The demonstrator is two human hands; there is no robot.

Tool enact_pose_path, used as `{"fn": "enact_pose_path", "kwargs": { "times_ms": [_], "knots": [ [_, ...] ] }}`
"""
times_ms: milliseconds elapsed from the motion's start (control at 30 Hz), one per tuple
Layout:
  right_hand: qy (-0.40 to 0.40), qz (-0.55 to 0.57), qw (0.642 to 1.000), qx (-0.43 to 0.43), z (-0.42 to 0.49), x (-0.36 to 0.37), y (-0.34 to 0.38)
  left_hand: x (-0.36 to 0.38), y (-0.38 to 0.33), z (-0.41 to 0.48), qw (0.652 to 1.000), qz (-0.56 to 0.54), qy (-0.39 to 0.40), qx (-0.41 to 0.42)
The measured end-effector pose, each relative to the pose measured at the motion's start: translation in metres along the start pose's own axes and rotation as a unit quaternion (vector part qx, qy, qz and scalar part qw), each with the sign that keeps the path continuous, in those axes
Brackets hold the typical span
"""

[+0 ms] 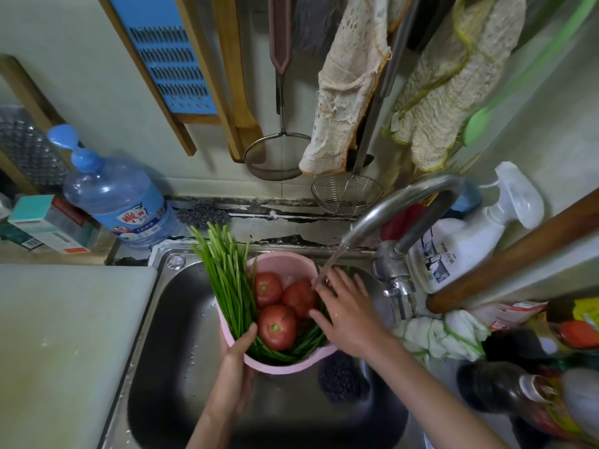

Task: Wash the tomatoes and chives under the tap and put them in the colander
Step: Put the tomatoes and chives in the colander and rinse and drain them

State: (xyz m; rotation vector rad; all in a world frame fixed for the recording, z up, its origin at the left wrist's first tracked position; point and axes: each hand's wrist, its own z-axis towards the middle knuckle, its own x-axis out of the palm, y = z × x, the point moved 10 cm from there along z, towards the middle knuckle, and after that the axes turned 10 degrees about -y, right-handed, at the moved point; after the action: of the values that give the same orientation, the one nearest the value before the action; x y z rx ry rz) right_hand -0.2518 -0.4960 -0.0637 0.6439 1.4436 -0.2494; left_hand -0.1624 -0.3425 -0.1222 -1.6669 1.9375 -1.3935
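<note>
A pink colander (282, 364) is held over the steel sink (181, 335). Inside it lie three red tomatoes (277, 327) and a bunch of green chives (227, 277) whose tips stick out past the far left rim. My left hand (238, 354) grips the colander's near rim, thumb inside on the chives. My right hand (345, 314) hovers with fingers spread over the colander's right edge, touching the right tomato. Water runs from the curved tap (398, 205) onto my right fingertips.
A white cutting board (64, 335) lies left of the sink. A blue water bottle (120, 202) stands behind it. A dark scrubber (340, 377) sits in the sink. Spray bottle (470, 241), a wooden pole, rags and sauce bottles crowd the right side. Strainers and cloths hang above.
</note>
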Motion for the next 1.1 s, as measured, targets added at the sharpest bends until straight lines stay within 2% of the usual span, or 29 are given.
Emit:
{"fn": "enact_pose_path", "kwargs": {
  "times_ms": [33, 67, 200, 333, 433, 567, 633, 967, 1100],
  "knots": [
    [0.008, 0.008, 1.000, 0.001, -0.006, 0.012, -0.005, -0.002, -0.001, -0.002, 1.000, -0.003, -0.011, 0.010],
    [-0.018, 0.032, 0.999, 0.010, -0.011, 0.013, -0.009, -0.004, -0.003, -0.003, 0.999, -0.001, -0.027, 0.023],
    [-0.160, 0.174, 0.967, 0.099, -0.030, -0.017, -0.024, -0.013, -0.017, -0.007, 0.995, 0.022, -0.081, 0.057],
    [-0.228, 0.207, 0.939, 0.154, -0.053, -0.032, -0.049, -0.014, -0.023, -0.008, 0.990, 0.076, -0.089, 0.078],
    [-0.227, 0.213, 0.933, 0.180, -0.063, -0.034, -0.066, -0.009, -0.019, -0.003, 0.994, 0.050, -0.078, 0.062],
    [-0.231, 0.216, 0.923, 0.220, -0.067, -0.045, -0.085, 0.009, 0.010, -0.002, 0.994, -0.078, -0.037, -0.061],
    [-0.234, 0.219, 0.916, 0.240, -0.065, -0.051, -0.095, 0.015, 0.020, -0.005, 0.990, -0.106, -0.035, -0.090],
    [-0.205, 0.199, 0.911, 0.297, -0.044, -0.052, -0.115, 0.017, 0.026, -0.006, 0.989, -0.074, -0.034, -0.127],
    [-0.144, 0.208, 0.929, 0.271, -0.041, -0.055, -0.097, 0.009, 0.021, -0.011, 0.988, -0.089, -0.025, -0.123]
  ]
}}
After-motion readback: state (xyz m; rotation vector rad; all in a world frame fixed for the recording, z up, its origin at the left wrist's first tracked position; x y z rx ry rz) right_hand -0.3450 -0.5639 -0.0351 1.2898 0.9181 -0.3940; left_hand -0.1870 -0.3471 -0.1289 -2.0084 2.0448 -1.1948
